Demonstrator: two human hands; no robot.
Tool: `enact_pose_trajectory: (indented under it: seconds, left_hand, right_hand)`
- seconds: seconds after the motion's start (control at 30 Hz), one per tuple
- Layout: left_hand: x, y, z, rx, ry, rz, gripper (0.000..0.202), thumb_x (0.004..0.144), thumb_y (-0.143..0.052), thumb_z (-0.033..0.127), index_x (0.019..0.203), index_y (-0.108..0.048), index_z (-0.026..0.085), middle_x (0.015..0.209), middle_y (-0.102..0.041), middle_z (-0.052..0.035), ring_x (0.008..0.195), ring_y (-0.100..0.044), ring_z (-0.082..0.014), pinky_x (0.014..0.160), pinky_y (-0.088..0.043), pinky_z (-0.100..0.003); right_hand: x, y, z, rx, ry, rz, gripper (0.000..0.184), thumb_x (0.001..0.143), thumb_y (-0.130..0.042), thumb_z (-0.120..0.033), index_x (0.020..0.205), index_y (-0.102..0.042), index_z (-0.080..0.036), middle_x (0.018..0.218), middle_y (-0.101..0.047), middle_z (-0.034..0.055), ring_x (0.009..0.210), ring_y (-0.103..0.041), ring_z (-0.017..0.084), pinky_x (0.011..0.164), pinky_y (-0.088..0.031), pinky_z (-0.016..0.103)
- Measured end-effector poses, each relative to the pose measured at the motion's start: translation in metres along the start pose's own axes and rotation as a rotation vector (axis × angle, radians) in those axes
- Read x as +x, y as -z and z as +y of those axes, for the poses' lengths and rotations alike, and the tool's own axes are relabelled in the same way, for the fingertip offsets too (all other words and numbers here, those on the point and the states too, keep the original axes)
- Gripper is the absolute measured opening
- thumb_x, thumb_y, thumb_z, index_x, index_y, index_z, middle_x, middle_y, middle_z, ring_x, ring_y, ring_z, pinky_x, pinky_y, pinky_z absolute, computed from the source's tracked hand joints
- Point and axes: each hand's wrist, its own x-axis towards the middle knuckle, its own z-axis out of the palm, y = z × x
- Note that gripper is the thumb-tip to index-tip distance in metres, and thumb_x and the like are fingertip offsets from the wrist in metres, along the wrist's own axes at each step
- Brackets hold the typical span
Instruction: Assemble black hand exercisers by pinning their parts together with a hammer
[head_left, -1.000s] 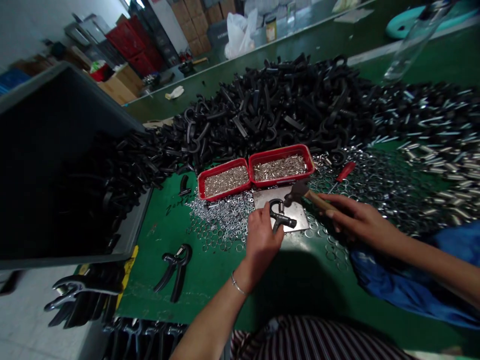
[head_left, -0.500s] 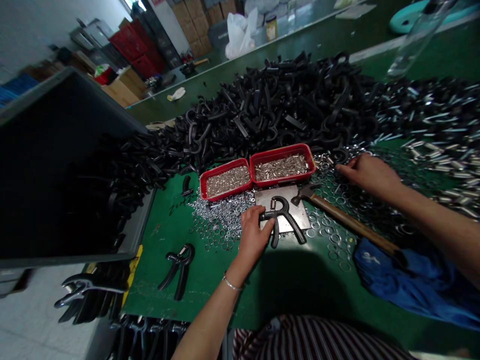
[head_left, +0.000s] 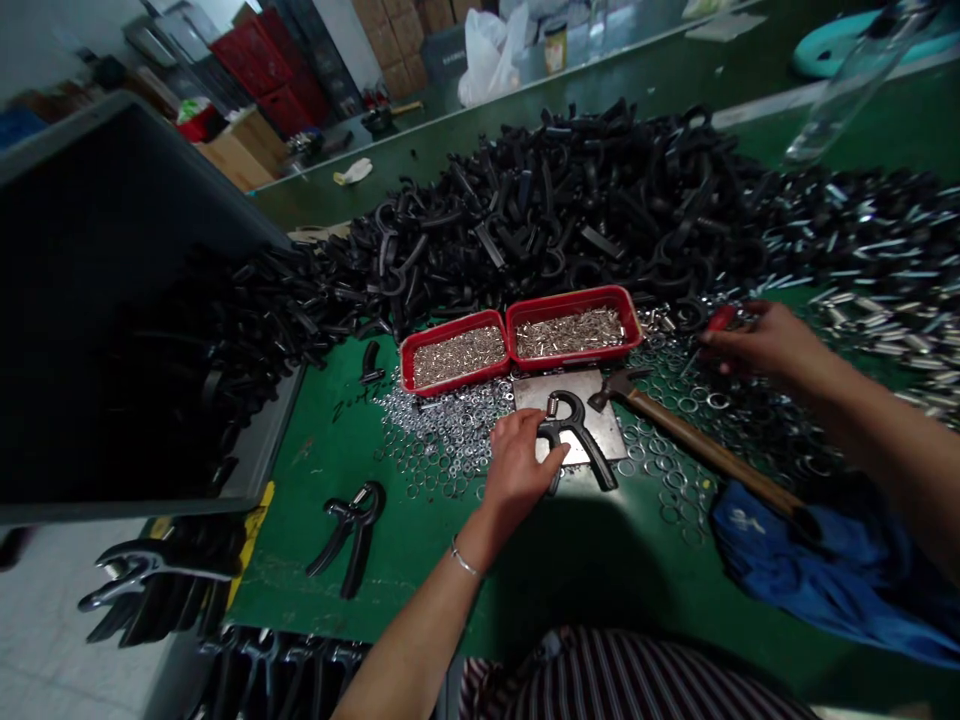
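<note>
My left hand (head_left: 523,455) is closed around the left side of a black hand grip strengthener (head_left: 583,430), whose curved top and small spring lie over a metal plate (head_left: 609,412). One of its handles is partly hidden by my fingers. Off to the right, my right hand (head_left: 769,345) holds a red-handled screwdriver (head_left: 721,318) by its handle, above scattered metal rings. Its thin shaft slants down to the left; the tip is hard to make out. A wooden-handled hammer (head_left: 697,440) lies between my hands, its head at the plate's edge. Another strengthener (head_left: 351,535) rests at the left.
Two red trays (head_left: 511,362) of small metal pins stand behind the plate, with washers (head_left: 442,430) spread beside them. Black handle parts (head_left: 540,200) are heaped behind. A grey crate (head_left: 259,490) lies tipped at left; a blue cloth (head_left: 817,580) sits at right.
My right hand has moved slightly right and now shows a red-handled screwdriver in its grasp. The left hand stays on the hand grip strengthener. The whole view has shifted a little.
</note>
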Motion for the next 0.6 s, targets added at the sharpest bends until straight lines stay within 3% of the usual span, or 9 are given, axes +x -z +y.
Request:
enact_pose_trajectory:
  seconds: [0.07,0.1,0.2,0.27,0.33,0.43,0.6]
  left_hand:
    - [-0.001,0.000,-0.001,-0.009,-0.002,0.000,0.044,0.086,-0.074,0.036,0.124,-0.059,0.020,0.127,-0.059,-0.0094,0.119,-0.052,-0.0288,0.106,-0.038,-0.045]
    - [-0.001,0.000,-0.001,-0.018,-0.003,0.008,0.044,0.085,-0.074,0.035,0.124,-0.059,0.020,0.126,-0.059,-0.0094,0.118,-0.052,-0.0285,0.106,-0.038,-0.045]
    - [0.001,-0.001,-0.001,-0.042,0.006,0.049,0.039,0.084,-0.075,0.029,0.119,-0.060,0.018,0.122,-0.060,-0.0098,0.116,-0.052,-0.0277,0.105,-0.039,-0.044]
    - [0.003,-0.001,0.000,-0.037,0.014,0.048,0.037,0.083,-0.074,0.027,0.116,-0.060,0.018,0.120,-0.060,-0.0097,0.114,-0.052,-0.0279,0.105,-0.039,-0.044]
    - [0.005,-0.002,0.000,-0.028,0.013,0.026,0.036,0.083,-0.075,0.027,0.115,-0.061,0.019,0.119,-0.060,-0.0092,0.113,-0.052,-0.0282,0.104,-0.040,-0.044]
    - [0.006,0.000,-0.001,-0.031,0.001,0.011,0.038,0.083,-0.076,0.031,0.116,-0.061,0.019,0.120,-0.061,-0.0085,0.114,-0.052,-0.0279,0.104,-0.039,-0.044]
    - [0.004,0.001,-0.005,-0.029,-0.003,0.004,0.040,0.084,-0.076,0.035,0.118,-0.061,0.019,0.122,-0.061,-0.0083,0.115,-0.052,-0.0282,0.103,-0.039,-0.044]
  right_hand:
    - [-0.004,0.005,-0.002,0.116,0.036,-0.077,0.088,0.084,-0.075,-0.020,0.153,-0.024,-0.003,0.100,-0.071,0.0218,0.054,-0.058,0.013,0.047,-0.041,0.026]
    - [-0.006,0.009,-0.003,0.169,0.065,-0.118,0.077,0.086,-0.072,-0.019,0.150,-0.033,-0.003,0.106,-0.070,0.0239,0.058,-0.059,0.012,0.051,-0.044,0.026]
    - [-0.017,0.015,-0.009,0.343,0.107,-0.230,0.024,0.091,-0.064,-0.018,0.113,-0.063,-0.008,0.112,-0.067,0.0228,0.067,-0.061,0.009,0.065,-0.049,0.026]
    - [-0.031,0.012,-0.015,0.482,0.102,-0.287,0.007,0.092,-0.060,-0.017,0.093,-0.064,-0.012,0.105,-0.068,0.0189,0.067,-0.061,0.010,0.069,-0.052,0.027]
    - [-0.052,-0.001,-0.023,0.584,0.140,-0.365,0.009,0.091,-0.060,-0.021,0.085,-0.061,-0.014,0.096,-0.069,0.0157,0.069,-0.064,0.013,0.070,-0.055,0.030]
    - [-0.090,-0.034,-0.035,0.589,0.284,-0.504,0.021,0.092,-0.062,-0.037,0.089,-0.060,-0.017,0.095,-0.071,0.0144,0.077,-0.069,0.021,0.066,-0.058,0.034]
    - [-0.127,-0.093,-0.043,0.565,0.425,-0.521,0.034,0.088,-0.065,-0.054,0.098,-0.053,-0.023,0.095,-0.073,0.0080,0.075,-0.072,0.023,0.064,-0.061,0.038]
